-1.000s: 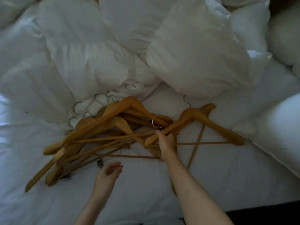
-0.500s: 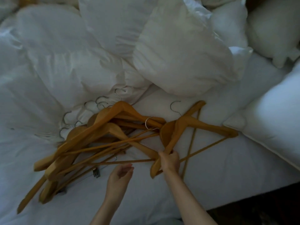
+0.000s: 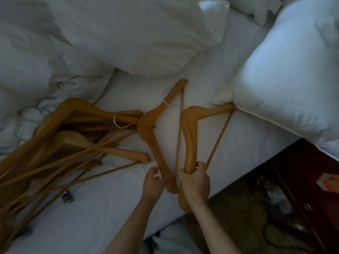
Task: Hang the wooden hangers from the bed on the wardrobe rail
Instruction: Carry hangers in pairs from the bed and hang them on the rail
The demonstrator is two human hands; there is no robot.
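Note:
A pile of several wooden hangers (image 3: 60,136) with metal hooks lies on the white bed (image 3: 91,208) at the left. Two hangers are pulled apart from it near the bed's edge. My right hand (image 3: 195,182) is shut on the lower arm of the right hanger (image 3: 189,136), whose far end touches a pillow. My left hand (image 3: 154,182) pinches the lower end of the second hanger (image 3: 148,129), whose hook (image 3: 169,99) lies beside its upper arm. No wardrobe rail is in view.
White pillows (image 3: 286,74) and a crumpled duvet (image 3: 117,33) crowd the far side of the bed. Right of the bed's edge are dark wooden furniture (image 3: 311,189) and carpet (image 3: 247,226) with a cable. A small metal clip (image 3: 67,196) lies on the sheet.
My right hand has dragged its hanger toward the bed's edge and turned it upright. My left hand has moved right and taken hold of a second hanger. The view shifted right.

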